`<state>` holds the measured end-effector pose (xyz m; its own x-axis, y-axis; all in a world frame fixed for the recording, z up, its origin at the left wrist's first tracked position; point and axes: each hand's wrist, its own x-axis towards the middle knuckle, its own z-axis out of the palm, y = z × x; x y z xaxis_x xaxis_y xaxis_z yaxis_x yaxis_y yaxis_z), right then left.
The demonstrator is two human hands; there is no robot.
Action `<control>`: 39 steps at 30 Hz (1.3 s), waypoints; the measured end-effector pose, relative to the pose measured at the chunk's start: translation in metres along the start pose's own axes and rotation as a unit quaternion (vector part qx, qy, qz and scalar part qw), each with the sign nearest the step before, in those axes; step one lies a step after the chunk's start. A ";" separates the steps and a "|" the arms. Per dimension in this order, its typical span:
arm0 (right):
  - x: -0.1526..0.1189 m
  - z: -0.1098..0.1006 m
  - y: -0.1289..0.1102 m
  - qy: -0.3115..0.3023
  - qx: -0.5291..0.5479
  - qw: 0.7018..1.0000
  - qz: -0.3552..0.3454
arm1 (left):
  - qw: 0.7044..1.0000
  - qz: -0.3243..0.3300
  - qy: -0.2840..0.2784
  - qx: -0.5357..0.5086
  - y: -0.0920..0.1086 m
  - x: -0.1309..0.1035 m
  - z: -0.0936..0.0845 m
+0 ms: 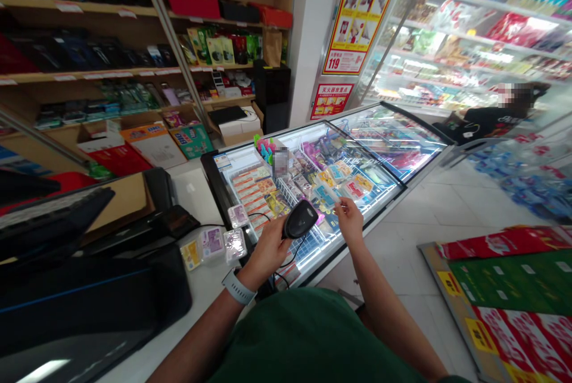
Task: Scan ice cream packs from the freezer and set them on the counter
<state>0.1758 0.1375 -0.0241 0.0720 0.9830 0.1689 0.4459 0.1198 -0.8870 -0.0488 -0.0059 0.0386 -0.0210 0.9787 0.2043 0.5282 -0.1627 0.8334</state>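
Observation:
My left hand [268, 249], with a pale watch band at the wrist, is closed around a black handheld barcode scanner [301, 220]. A dark cable runs from the scanner down beside the freezer edge. Over the freezer's glass top, my right hand [349, 220] has its fingers pinched together. A pale, see-through edge shows at those fingertips, but I cannot make out what it belongs to. Left of the scanner, small clear-lidded packs lie on the counter: a purple-labelled pack [212, 242], a yellow-labelled pack [190, 254] and a whitish pack [235, 245] by the freezer rim.
The glass-topped chest freezer [384, 207] holds packaged food and wire baskets. A black checkout machine [89, 305] stands on the white counter [203, 293] at left. Stocked shelves [102, 73] line the back. A red-green display [513, 279] stands right; a person [496, 118] is beyond the freezer.

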 end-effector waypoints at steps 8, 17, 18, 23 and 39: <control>0.000 -0.002 -0.002 0.007 0.005 1.000 0.000 | 1.000 0.000 -0.004 -0.003 -0.001 -0.002 0.002; 0.001 -0.002 0.001 0.007 0.011 1.000 -0.009 | 1.000 0.003 -0.008 0.003 -0.002 -0.003 0.004; 0.001 -0.002 0.001 0.008 0.012 1.000 -0.008 | 1.000 0.003 -0.008 0.004 -0.003 -0.003 0.004; 0.000 -0.001 0.000 0.005 0.004 1.000 -0.008 | 1.000 0.006 -0.007 0.002 -0.002 -0.003 0.003; 0.000 0.000 0.000 0.000 -0.004 1.000 -0.007 | 1.000 0.002 -0.005 -0.006 -0.001 0.001 0.003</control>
<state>0.1754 0.1377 -0.0242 0.0653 0.9814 0.1805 0.4534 0.1319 -0.8815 -0.0465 -0.0043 0.0367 -0.0112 0.9792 0.2027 0.5175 -0.1678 0.8391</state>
